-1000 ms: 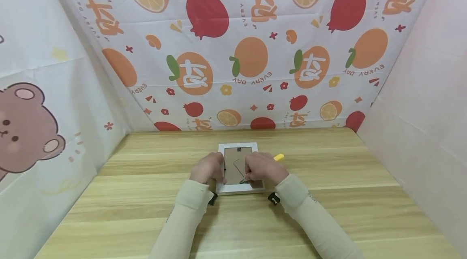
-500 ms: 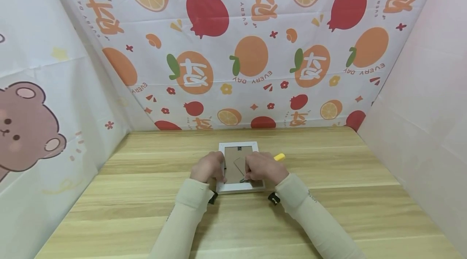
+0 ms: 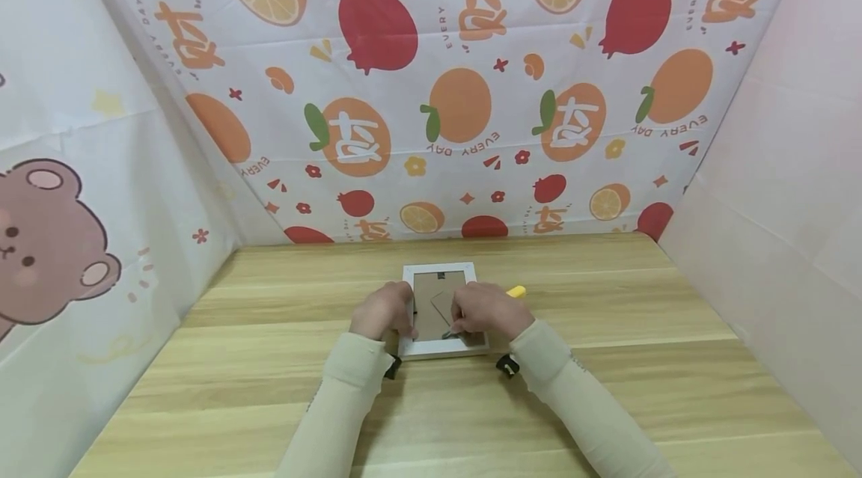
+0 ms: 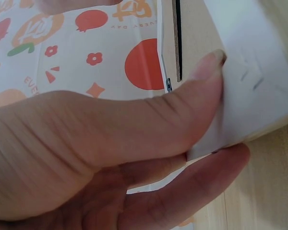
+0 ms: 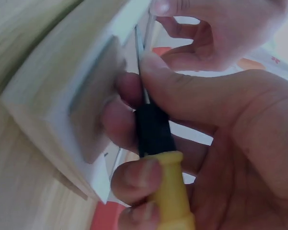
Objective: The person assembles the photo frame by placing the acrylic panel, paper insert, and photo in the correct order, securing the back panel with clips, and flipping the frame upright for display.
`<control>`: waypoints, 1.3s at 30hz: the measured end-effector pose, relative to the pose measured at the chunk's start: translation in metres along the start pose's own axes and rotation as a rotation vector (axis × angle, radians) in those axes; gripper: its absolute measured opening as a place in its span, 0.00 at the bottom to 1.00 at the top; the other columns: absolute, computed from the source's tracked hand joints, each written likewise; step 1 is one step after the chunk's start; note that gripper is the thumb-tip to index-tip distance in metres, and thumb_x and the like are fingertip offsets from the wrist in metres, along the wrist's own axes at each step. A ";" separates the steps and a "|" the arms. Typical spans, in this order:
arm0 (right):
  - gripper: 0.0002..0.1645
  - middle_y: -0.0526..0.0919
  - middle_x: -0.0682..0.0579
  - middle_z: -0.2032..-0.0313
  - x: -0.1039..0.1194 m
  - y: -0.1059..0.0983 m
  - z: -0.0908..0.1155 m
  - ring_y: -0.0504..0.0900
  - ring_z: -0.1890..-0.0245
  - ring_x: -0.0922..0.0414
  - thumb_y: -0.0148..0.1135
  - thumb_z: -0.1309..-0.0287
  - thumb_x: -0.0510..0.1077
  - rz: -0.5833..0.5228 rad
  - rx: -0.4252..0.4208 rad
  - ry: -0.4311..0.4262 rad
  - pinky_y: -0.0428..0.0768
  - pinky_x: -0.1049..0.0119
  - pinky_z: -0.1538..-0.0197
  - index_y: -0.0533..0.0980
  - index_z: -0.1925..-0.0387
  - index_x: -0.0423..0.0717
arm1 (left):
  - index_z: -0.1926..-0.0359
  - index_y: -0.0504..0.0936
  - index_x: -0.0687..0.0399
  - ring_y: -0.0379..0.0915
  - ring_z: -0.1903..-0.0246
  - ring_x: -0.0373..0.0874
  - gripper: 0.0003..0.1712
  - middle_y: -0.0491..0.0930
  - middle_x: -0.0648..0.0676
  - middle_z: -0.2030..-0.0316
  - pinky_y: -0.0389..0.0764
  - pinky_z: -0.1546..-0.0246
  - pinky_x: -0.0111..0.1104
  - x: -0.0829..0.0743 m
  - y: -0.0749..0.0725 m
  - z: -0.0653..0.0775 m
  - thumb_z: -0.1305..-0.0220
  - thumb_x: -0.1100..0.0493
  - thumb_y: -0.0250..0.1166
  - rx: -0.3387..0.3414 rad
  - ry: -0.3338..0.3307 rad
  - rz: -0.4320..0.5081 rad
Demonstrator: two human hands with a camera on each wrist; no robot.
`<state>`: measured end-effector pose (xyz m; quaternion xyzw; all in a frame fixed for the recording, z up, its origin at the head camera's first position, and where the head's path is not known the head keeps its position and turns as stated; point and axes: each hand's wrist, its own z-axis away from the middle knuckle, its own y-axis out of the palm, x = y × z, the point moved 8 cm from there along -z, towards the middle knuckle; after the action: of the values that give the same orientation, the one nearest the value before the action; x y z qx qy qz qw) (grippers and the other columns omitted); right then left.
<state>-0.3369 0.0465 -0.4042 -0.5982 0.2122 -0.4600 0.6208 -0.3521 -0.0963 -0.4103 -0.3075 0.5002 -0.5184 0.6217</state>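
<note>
A white picture frame (image 3: 441, 348) lies with its brown backing board (image 3: 426, 297) facing up. My left hand (image 3: 380, 311) grips its left side; in the left wrist view the thumb lies on top of the white edge (image 4: 264, 79) and the fingers reach underneath. My right hand (image 3: 486, 310) holds a screwdriver by its yellow handle (image 5: 170, 179) and black collar, thumb and fingers pinching near the metal shaft (image 5: 140, 43). The shaft points along the frame's inner edge towards the left hand. Fingers cover part of the backing.
The frame rests on a wood-grain table (image 3: 431, 418). Behind it hangs a fruit-printed cloth (image 3: 465, 104), with a bear-printed cloth (image 3: 50, 246) on the left and a pale cloth (image 3: 774, 224) on the right.
Both hands keep almost the same hold and place on the frame and screwdriver. The head view has shifted slightly.
</note>
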 end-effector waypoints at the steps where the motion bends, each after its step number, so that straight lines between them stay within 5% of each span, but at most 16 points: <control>1: 0.12 0.80 0.61 0.80 -0.001 0.000 0.000 0.73 0.78 0.64 0.71 0.36 0.48 -0.008 0.005 -0.006 0.71 0.71 0.72 0.86 0.76 0.54 | 0.42 0.78 0.59 0.76 0.55 0.50 0.36 0.80 0.61 0.44 0.82 0.50 0.50 0.001 0.000 0.000 0.52 0.58 0.84 0.000 -0.001 0.003; 10: 0.10 0.81 0.50 0.68 -0.039 -0.025 0.009 0.73 0.68 0.58 0.58 0.33 0.30 -0.099 0.011 -0.018 0.71 0.67 0.65 0.85 0.60 0.40 | 0.42 0.78 0.59 0.76 0.54 0.50 0.37 0.80 0.61 0.44 0.82 0.51 0.49 0.001 0.001 0.002 0.52 0.59 0.84 -0.011 0.009 0.018; 14: 0.08 0.83 0.48 0.65 -0.070 -0.044 0.020 0.76 0.65 0.56 0.61 0.35 0.31 -0.065 -0.050 0.021 0.76 0.63 0.60 0.84 0.59 0.37 | 0.43 0.78 0.60 0.76 0.55 0.50 0.36 0.81 0.60 0.46 0.82 0.51 0.48 0.000 0.001 0.001 0.52 0.59 0.84 -0.013 0.014 0.016; 22: 0.09 0.86 0.42 0.64 -0.164 -0.069 0.057 0.78 0.64 0.52 0.70 0.40 0.36 -0.148 -0.280 0.299 0.80 0.56 0.57 0.83 0.60 0.33 | 0.41 0.78 0.60 0.77 0.54 0.51 0.37 0.80 0.61 0.43 0.82 0.49 0.50 0.001 0.000 0.004 0.52 0.59 0.84 -0.009 -0.002 0.027; 28: 0.12 0.87 0.36 0.58 -0.205 -0.069 0.081 0.84 0.59 0.46 0.71 0.41 0.37 -0.206 -0.321 0.439 0.83 0.49 0.52 0.85 0.58 0.32 | 0.41 0.78 0.60 0.76 0.54 0.51 0.36 0.80 0.61 0.44 0.82 0.50 0.49 0.000 -0.002 0.006 0.51 0.59 0.83 -0.014 0.005 0.022; 39: 0.13 0.87 0.34 0.56 -0.237 -0.049 0.093 0.83 0.54 0.40 0.75 0.49 0.35 -0.256 -0.312 0.568 0.82 0.44 0.49 0.84 0.61 0.34 | 0.43 0.78 0.60 0.75 0.57 0.50 0.35 0.81 0.60 0.45 0.82 0.53 0.48 0.002 0.000 0.004 0.52 0.59 0.84 -0.015 0.001 0.020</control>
<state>-0.3926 0.2999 -0.4083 -0.5556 0.3674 -0.6445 0.3755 -0.3480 -0.0983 -0.4097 -0.3071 0.5075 -0.5085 0.6242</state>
